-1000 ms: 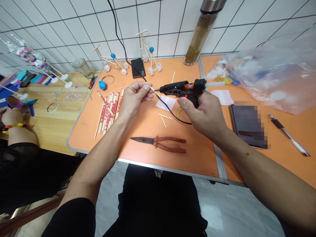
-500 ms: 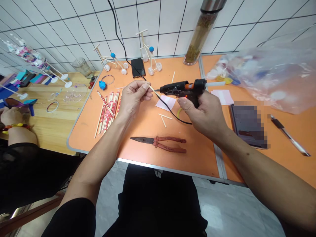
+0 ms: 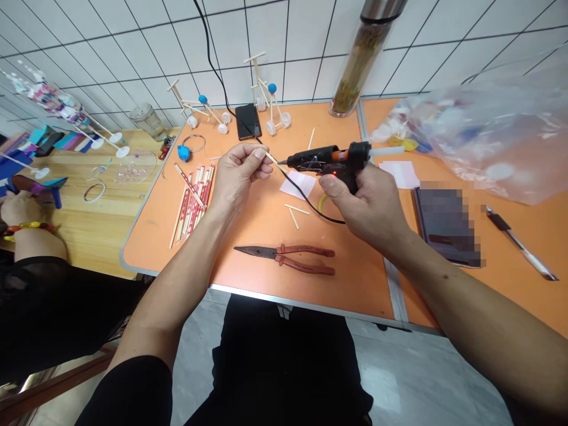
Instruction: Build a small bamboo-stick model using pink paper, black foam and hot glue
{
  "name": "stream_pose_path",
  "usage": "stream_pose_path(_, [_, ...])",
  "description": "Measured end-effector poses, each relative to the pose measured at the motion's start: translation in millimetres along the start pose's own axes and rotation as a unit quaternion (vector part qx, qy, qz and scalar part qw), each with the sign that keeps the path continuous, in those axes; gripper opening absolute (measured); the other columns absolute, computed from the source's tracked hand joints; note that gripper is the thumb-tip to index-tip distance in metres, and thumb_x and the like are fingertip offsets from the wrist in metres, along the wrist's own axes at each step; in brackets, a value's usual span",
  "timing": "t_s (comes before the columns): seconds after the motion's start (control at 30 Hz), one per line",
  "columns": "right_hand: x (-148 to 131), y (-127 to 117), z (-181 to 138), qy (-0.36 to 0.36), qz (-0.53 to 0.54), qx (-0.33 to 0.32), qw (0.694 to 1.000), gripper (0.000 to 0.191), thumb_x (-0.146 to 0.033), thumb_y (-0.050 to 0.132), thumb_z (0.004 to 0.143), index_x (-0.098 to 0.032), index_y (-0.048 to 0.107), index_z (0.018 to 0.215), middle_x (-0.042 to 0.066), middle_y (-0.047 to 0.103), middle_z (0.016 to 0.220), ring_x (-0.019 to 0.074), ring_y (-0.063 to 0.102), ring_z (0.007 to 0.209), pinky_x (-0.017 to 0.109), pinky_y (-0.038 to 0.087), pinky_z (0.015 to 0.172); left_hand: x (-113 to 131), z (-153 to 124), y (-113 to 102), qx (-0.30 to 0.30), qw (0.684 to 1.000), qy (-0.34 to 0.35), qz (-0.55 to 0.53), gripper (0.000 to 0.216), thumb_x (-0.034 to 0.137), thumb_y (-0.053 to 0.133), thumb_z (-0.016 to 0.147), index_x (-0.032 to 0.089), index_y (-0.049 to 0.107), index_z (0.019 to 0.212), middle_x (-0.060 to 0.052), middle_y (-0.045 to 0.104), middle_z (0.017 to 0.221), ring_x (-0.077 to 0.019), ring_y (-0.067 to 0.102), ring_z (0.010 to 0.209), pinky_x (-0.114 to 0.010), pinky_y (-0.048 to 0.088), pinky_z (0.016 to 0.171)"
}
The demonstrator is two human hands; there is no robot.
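Note:
Pinched between the thumb and fingers of my left hand is a short, pale wooden stick, slanting down to the right. My right hand is wrapped round the handle of a black hot glue gun with a small red light lit. Its nozzle points left and its tip is at the stick; whether they touch I cannot tell. A white glue stick juts from the gun's back. Below lie cut stick pieces and orange-handled long-nose pliers, jaws closed.
Wrapped chopsticks lie left of my hand. Two stick tricycles with blue balls stand by the wall near a phone. A black cord crosses the table. Right are a bottle, plastic bag and pen. Another person's hand is far left.
My left hand has shifted very slightly left with the stick. The right hand and glue gun have stayed in place.

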State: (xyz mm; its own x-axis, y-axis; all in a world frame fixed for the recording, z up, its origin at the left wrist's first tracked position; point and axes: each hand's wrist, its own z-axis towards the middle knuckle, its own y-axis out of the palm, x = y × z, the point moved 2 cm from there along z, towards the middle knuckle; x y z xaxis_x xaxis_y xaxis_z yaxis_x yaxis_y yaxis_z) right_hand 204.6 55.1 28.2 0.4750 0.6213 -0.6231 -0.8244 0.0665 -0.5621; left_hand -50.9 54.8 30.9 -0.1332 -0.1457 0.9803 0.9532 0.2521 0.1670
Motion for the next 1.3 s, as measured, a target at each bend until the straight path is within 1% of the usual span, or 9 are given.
stream_pose_path(0.17, [-1.4, -1.2, 0.5, 0.001, 0.001, -0.004, 1.0, 0.05, -0.066, 0.062, 0.108, -0.021, 0.08, 0.117, 0.006, 0.071, 0.081, 0.0263, 0.064, 0.07, 0.041, 0.053, 0.069, 1.6, -0.5, 0.4, 0.004, 1.0, 0.007, -0.001, 0.02, 0.031, 0.092, 0.097, 0.021, 0.075, 0.09, 0.002, 0.078, 0.078, -0.0079, 0.074, 0.064, -0.018, 0.06, 0.063])
stream_pose_path(0.33, [-0.6, -0.9, 0.7, -0.002, 0.002, -0.003, 1.0, 0.052, -0.07, 0.061, 0.108, -0.022, 0.08, 0.114, 0.006, 0.07, 0.08, 0.0267, 0.064, 0.069, 0.042, 0.053, 0.068, 1.2, 0.9, -1.2, 0.007, 1.0, 0.011, 0.011, 0.023, 0.034, 0.094, 0.095, 0.021, 0.075, 0.091, 0.002, 0.078, 0.078, -0.0086, 0.075, 0.065, -0.019, 0.06, 0.064])
stream_pose_path(0.53, [0.9, -0.4, 0.3, -0.008, 0.004, 0.006, 1.0, 0.054, -0.072, 0.06, 0.108, -0.022, 0.08, 0.111, 0.006, 0.072, 0.081, 0.0266, 0.065, 0.07, 0.041, 0.053, 0.067, -1.1, 3.1, -4.2, 0.011, 1.0, 0.019, 0.015, 0.022, 0.036, 0.092, 0.097, 0.021, 0.076, 0.093, 0.001, 0.078, 0.08, -0.0094, 0.077, 0.067, -0.021, 0.062, 0.067])
stream_pose_path(0.7, [0.9, -0.3, 0.1, -0.001, 0.004, 0.002, 1.0, 0.059, -0.075, 0.059, 0.108, -0.021, 0.08, 0.116, 0.007, 0.072, 0.081, 0.0269, 0.065, 0.071, 0.042, 0.054, 0.069, 0.3, 3.3, -4.8, 0.008, 1.0, 0.021, 0.011, 0.025, 0.038, 0.094, 0.095, 0.021, 0.076, 0.093, 0.002, 0.079, 0.079, -0.009, 0.076, 0.067, -0.019, 0.061, 0.065])
stream_pose_path(0.83, [0.4, -0.3, 0.1, -0.002, 0.011, -0.001, 1.0, 0.058, -0.074, 0.059, 0.108, -0.021, 0.081, 0.119, 0.007, 0.073, 0.083, 0.0269, 0.066, 0.072, 0.042, 0.055, 0.07, 1.9, 3.2, -4.5, 0.01, 1.0, 0.017, 0.012, 0.026, 0.039, 0.095, 0.094, 0.021, 0.076, 0.093, 0.002, 0.079, 0.078, -0.0078, 0.075, 0.066, -0.016, 0.059, 0.063])
stream_pose_path(1.0, [-0.4, -0.7, 0.4, -0.002, 0.007, -0.003, 1.0, 0.057, -0.072, 0.06, 0.109, -0.021, 0.082, 0.12, 0.006, 0.072, 0.081, 0.0265, 0.065, 0.072, 0.042, 0.055, 0.07, 1.9, 3.1, -5.0, 0.012, 1.0, 0.012, 0.007, 0.023, 0.036, 0.094, 0.094, 0.021, 0.076, 0.093, 0.002, 0.079, 0.079, -0.0083, 0.076, 0.067, -0.017, 0.06, 0.064])
stream_pose_path(1.13, [-1.1, -1.3, 0.8, -0.002, 0.007, -0.007, 1.0, 0.057, -0.073, 0.06, 0.108, -0.021, 0.081, 0.12, 0.005, 0.07, 0.08, 0.0257, 0.064, 0.07, 0.041, 0.054, 0.069, 1.3, 3.3, -5.8, 0.009, 1.0, 0.02, 0.004, 0.024, 0.036, 0.094, 0.095, 0.021, 0.076, 0.093, 0.002, 0.079, 0.079, -0.0084, 0.076, 0.067, -0.018, 0.061, 0.065])
stream_pose_path(1.3, [-1.9, -1.9, 0.9, 0.011, -0.007, -0.018, 1.0, 0.057, -0.072, 0.058, 0.109, -0.019, 0.08, 0.114, 0.005, 0.067, 0.078, 0.0259, 0.063, 0.069, 0.041, 0.051, 0.068, 1.3, 3.5, -5.6, 0.012, 1.0, 0.023, 0.003, 0.028, 0.039, 0.096, 0.093, 0.02, 0.076, 0.093, 0.002, 0.08, 0.078, -0.0074, 0.075, 0.066, -0.016, 0.059, 0.063])
